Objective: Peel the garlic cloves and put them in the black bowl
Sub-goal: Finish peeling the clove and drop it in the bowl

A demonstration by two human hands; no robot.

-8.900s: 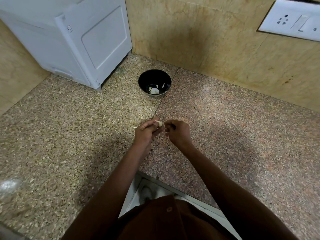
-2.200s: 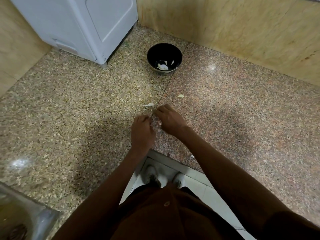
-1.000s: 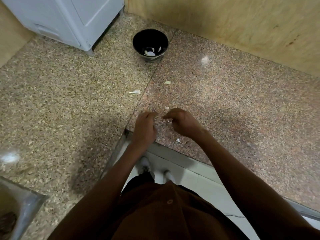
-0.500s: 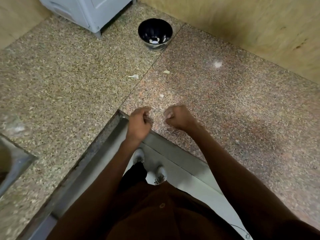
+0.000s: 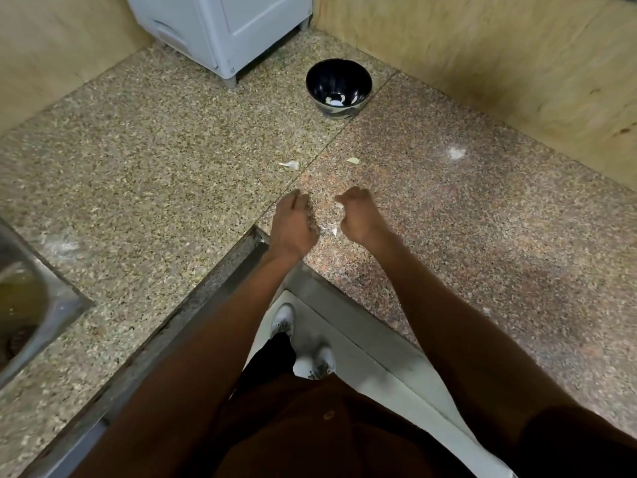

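Both hands have drawn apart since half a second ago. Something pale, maybe garlic [image 5: 339, 205], shows at my curled right hand [image 5: 358, 215]; I cannot tell if it grips. My left hand [image 5: 293, 225] hangs loosely, holding nothing. Peel scraps [image 5: 290, 164] lie on the desk [image 5: 138, 167] just ahead; the black bowl [image 5: 339, 85] sits farther ahead.
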